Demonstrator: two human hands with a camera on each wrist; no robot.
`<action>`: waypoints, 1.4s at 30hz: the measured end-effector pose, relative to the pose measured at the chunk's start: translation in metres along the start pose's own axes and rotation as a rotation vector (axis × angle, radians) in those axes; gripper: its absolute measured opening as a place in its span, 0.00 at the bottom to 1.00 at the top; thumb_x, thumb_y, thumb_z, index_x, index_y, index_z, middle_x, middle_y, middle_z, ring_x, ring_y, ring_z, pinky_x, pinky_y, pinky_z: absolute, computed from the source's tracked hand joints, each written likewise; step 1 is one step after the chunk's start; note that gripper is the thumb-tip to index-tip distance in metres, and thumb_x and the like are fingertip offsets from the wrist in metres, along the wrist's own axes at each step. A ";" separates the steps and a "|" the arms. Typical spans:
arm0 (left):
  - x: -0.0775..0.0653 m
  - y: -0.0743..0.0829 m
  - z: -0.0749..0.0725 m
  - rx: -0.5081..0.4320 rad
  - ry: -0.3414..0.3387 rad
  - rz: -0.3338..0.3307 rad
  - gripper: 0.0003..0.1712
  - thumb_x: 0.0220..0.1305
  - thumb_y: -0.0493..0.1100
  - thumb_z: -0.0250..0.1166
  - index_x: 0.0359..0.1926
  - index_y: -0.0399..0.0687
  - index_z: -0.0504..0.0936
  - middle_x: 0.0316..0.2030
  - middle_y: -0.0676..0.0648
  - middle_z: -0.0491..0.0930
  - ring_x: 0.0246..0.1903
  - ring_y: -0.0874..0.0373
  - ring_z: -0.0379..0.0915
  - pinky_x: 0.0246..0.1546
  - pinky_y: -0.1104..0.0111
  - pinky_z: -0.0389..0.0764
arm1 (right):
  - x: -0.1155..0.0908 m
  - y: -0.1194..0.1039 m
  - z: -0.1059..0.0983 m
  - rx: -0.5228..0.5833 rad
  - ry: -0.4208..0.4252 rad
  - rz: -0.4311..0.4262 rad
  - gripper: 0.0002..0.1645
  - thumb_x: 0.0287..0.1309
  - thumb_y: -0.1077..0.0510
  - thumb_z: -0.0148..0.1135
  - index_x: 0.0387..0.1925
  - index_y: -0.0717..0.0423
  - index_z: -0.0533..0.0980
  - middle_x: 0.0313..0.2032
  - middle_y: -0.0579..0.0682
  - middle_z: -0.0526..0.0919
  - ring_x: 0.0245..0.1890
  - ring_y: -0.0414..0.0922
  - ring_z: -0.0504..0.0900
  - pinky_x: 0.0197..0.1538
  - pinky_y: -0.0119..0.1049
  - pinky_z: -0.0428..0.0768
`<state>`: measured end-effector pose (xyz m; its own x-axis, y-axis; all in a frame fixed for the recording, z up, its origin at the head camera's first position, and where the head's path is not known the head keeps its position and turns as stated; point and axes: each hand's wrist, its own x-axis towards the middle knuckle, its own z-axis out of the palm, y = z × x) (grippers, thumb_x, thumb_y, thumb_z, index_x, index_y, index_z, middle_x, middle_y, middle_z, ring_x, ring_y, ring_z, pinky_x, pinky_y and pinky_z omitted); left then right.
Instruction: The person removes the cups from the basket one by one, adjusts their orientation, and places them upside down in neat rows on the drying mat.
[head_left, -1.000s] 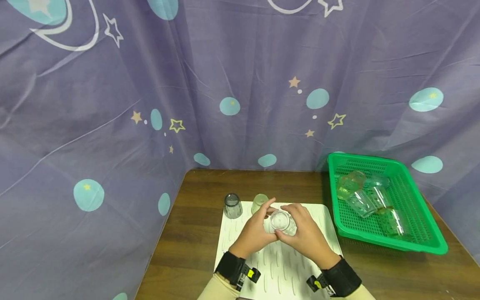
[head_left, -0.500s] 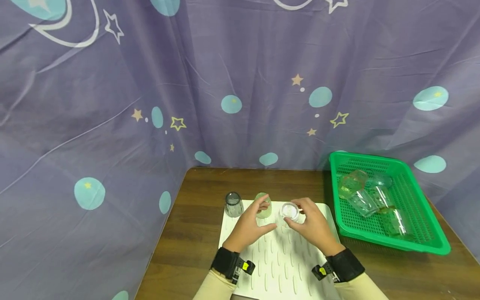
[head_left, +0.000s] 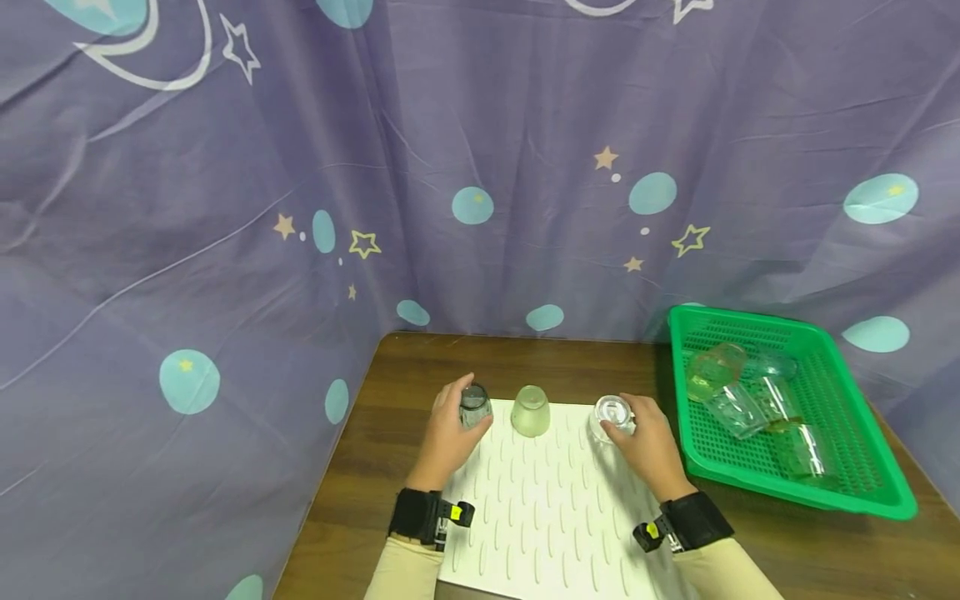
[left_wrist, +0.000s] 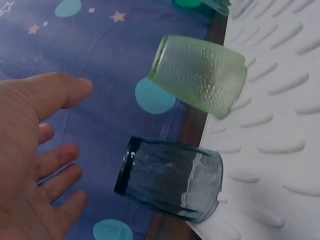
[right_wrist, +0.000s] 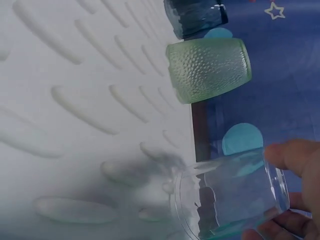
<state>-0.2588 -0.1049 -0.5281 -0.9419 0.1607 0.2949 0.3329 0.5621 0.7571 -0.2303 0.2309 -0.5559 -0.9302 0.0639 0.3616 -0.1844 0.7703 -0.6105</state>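
Left fingers spread near dark glass. Right fingers pinch clear glass near mat edge; gap to green glass.

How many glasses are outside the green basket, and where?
3: a dark glass near the left hand, a green glass right of it on the white mat, and a clear glass farther right, held by the right hand. None seems hidden.
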 end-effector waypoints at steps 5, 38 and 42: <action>0.002 -0.003 0.000 0.026 0.018 -0.015 0.46 0.59 0.43 0.77 0.76 0.53 0.66 0.69 0.44 0.70 0.69 0.47 0.65 0.65 0.49 0.73 | 0.000 0.008 0.001 0.001 0.000 0.051 0.34 0.62 0.57 0.74 0.62 0.75 0.73 0.54 0.70 0.76 0.51 0.64 0.79 0.49 0.60 0.81; 0.008 -0.001 0.009 0.088 -0.114 0.015 0.46 0.70 0.54 0.68 0.81 0.53 0.56 0.79 0.41 0.55 0.79 0.43 0.47 0.74 0.42 0.59 | 0.011 0.004 0.006 -0.079 0.019 -0.013 0.43 0.63 0.53 0.73 0.70 0.72 0.66 0.67 0.74 0.69 0.68 0.71 0.67 0.64 0.67 0.71; 0.012 0.004 0.004 0.113 -0.106 0.002 0.44 0.72 0.61 0.65 0.81 0.54 0.59 0.79 0.39 0.56 0.79 0.40 0.47 0.74 0.40 0.56 | 0.014 -0.003 -0.003 -0.108 0.107 -0.090 0.35 0.62 0.56 0.72 0.65 0.71 0.73 0.64 0.73 0.73 0.65 0.70 0.69 0.62 0.67 0.71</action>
<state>-0.2694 -0.0976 -0.5239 -0.9426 0.2437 0.2284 0.3335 0.6487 0.6841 -0.2420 0.2310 -0.5469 -0.8714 0.0542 0.4875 -0.2249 0.8391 -0.4953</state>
